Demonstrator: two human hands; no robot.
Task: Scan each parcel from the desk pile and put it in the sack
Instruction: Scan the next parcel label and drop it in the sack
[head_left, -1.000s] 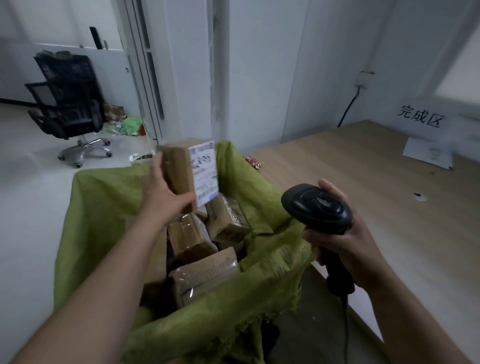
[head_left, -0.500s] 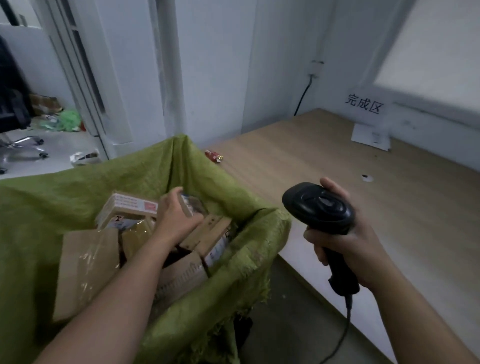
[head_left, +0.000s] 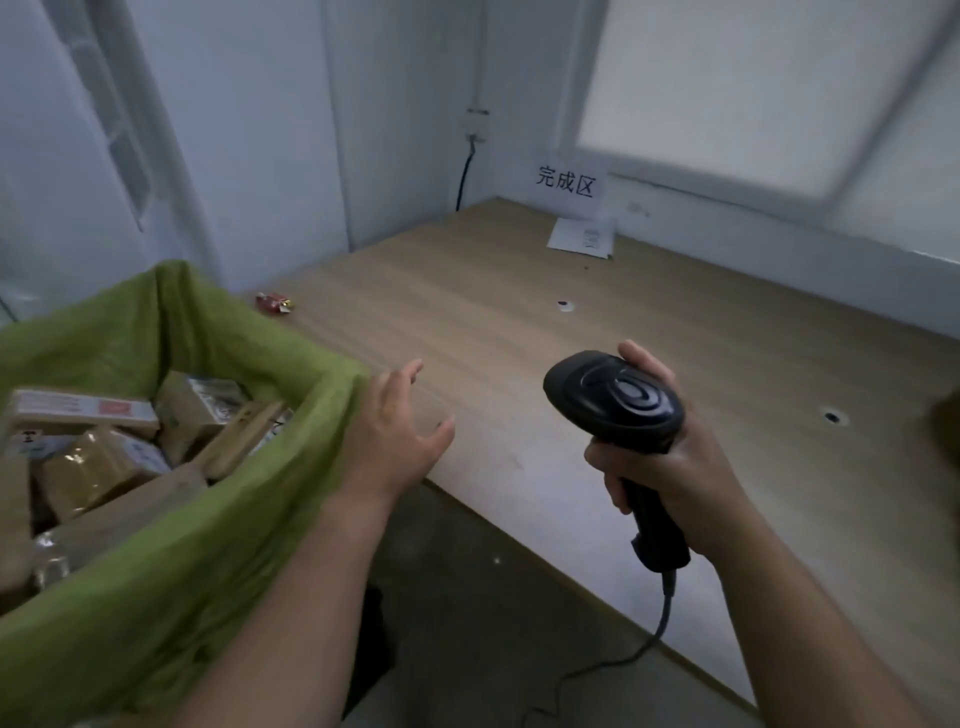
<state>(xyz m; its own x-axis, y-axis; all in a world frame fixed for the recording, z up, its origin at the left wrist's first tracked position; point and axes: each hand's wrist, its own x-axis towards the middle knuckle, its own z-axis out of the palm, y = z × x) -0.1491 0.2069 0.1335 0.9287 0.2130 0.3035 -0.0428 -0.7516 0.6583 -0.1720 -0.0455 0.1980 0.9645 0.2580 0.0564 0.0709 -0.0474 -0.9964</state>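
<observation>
We look down on two bare forearms above the near edge of a pale wooden desk (head_left: 519, 332). The left hand (head_left: 395, 436) holds nothing. Its fingers are spread and relaxed with the thumb out, just beside the rim of a green woven sack (head_left: 171, 561) that stands at the left against the desk edge. Inside the sack we see several brown cardboard parcels with white labels (head_left: 98, 462), lying at mixed angles. The right hand (head_left: 670, 483) is wrapped firmly around the handle of a black pistol-shaped barcode scanner (head_left: 613, 400), which has its rounded head uppermost. Its dark cable (head_left: 660, 623) trails down toward the floor.

No pile of parcels shows on the stretch of desk in view. The only hint is a blurred brown shape (head_left: 948, 431) cut off by the right edge of the frame, well apart from both hands. We cannot tell whether it is a parcel or which way its long side runs. If the pile is there, it lies to the right, beyond the scanner hand. The right hand is nearer but occupied, so we judge that the free left hand must reach across in front of the scanner for the next parcel.

Also on the desk are a small red wrapper (head_left: 274, 303) near the sack and a white sheet of paper (head_left: 582, 239) by the far wall.
</observation>
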